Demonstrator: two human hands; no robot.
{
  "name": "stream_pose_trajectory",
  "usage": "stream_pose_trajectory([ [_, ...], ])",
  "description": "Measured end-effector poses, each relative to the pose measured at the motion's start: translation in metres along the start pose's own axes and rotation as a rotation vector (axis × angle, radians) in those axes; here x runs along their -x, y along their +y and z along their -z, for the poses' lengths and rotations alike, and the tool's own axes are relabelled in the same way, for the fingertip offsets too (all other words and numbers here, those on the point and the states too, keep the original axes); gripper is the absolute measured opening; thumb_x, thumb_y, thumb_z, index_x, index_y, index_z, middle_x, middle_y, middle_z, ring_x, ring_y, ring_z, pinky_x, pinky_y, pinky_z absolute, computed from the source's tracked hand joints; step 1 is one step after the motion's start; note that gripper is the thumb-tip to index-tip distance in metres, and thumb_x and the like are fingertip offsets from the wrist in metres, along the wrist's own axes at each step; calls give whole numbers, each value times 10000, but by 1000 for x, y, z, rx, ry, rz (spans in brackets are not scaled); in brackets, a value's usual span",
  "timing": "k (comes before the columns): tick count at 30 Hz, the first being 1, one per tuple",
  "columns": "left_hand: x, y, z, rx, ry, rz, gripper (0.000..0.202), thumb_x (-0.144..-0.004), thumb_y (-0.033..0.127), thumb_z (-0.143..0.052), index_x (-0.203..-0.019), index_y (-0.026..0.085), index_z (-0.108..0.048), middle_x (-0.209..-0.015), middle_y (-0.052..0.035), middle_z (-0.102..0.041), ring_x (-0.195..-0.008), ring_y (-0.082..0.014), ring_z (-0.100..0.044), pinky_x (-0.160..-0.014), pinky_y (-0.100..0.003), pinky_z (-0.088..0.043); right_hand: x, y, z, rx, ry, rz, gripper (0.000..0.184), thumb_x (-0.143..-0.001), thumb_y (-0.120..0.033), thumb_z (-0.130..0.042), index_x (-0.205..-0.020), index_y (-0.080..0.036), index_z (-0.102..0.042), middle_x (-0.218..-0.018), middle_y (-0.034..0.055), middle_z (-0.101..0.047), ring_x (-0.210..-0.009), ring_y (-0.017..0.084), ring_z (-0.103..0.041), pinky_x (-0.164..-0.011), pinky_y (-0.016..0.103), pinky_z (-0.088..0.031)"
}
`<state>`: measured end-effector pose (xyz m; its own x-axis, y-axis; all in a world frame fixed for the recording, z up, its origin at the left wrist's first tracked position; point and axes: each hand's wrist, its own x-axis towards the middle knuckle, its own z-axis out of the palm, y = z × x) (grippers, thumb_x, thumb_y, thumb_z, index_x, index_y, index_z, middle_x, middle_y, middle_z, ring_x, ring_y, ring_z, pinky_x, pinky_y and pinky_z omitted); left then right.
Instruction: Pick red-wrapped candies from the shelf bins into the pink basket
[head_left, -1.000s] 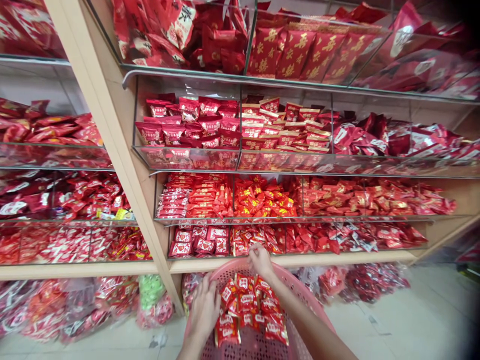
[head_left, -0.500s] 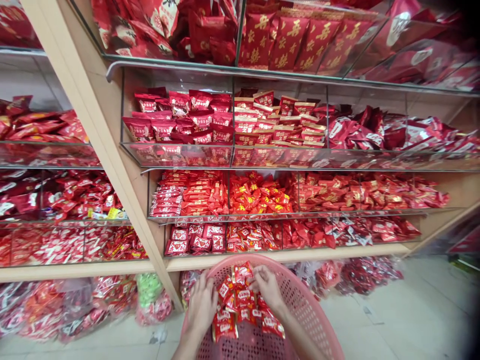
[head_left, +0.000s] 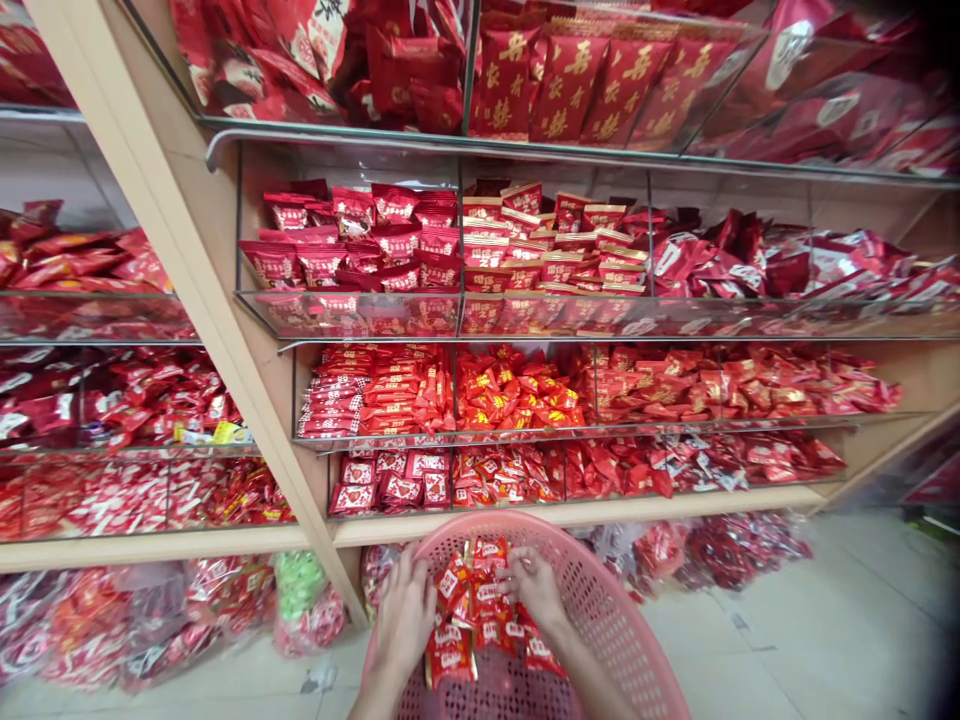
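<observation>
Left hand at basket, right hand at packets, grips unclear (shelf sachets: 家).

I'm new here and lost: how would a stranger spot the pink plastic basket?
Find the pale wooden shelving with red wrapped packets. In front, under the bare left hand and right hand, is the basket. Pink, with many holes, it differs from the clear plastic bags nearby.

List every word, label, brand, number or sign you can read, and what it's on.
"家": in gold on the tall red packets on the top visible shelf.
"有": same packets.
"囍": same packets, near the bottom.
Their large top character: stylised, uncertain.
White labels on the snack packets in the pink basket: too small and blurred.
Other shelf print: not readable with certainty.
</observation>
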<state>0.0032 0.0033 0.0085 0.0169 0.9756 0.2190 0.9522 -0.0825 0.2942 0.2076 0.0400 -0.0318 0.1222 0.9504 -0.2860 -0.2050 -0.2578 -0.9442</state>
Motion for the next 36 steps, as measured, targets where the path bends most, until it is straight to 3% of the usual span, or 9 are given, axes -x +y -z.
stream_pose_trajectory([
  [12,1,3,4,-7,-7,14,303,-832,151,-376,-1027,191,-604,-1329,-97,-454,-1151,-235,-478,-944,-400,-383,6,-2,-1,2,26,-18,577,-517,-511,-679,-940,-221,-414,-556,-33,-648,-409,154,-580,-385,209,-364],
  [22,2,2,3,1,7,8,301,-826,139,-380,-1010,186,-614,-1323,-100,-460,-1151,-237,-479,-949,-391,-382,9,-3,3,139,70,79,583,-602,-609,-599,-984,-203,-429,-416,-58,-539,-317,151,-484,-323,216,-302],
  [25,2,1,1,-6,-7,19,315,-828,141,-379,-1036,177,-612,-1326,-106,-459,-1159,-234,-477,-960,-384,-377,7,-21,3,197,105,171,499,-677,-608,-547,-939,-192,-463,-396,-56,-511,-303,144,-453,-323,234,-321],
  [29,1,0,-3,11,-27,22,336,-830,139,-366,-1066,166,-603,-1348,-111,-439,-1180,-229,-463,-974,-369,-370,-9,-61,-2,227,87,336,392,-750,-563,-503,-886,-195,-499,-445,-41,-535,-337,142,-475,-357,246,-368],
  [33,0,-1,-5,19,-33,39,347,-829,138,-357,-1068,184,-604,-1346,-96,-446,-1191,-232,-452,-978,-388,-363,-44,-101,-19,214,52,455,341,-742,-494,-530,-899,-190,-528,-602,-4,-619,-381,136,-519,-396,249,-406],
  [36,1,-2,-4,16,-54,44,364,-822,132,-355,-1082,190,-603,-1346,-88,-450,-1198,-226,-448,-992,-384,-352,-74,-119,-37,211,105,432,302,-678,-431,-583,-844,-180,-562,-765,46,-672,-377,128,-533,-393,247,-393],
])
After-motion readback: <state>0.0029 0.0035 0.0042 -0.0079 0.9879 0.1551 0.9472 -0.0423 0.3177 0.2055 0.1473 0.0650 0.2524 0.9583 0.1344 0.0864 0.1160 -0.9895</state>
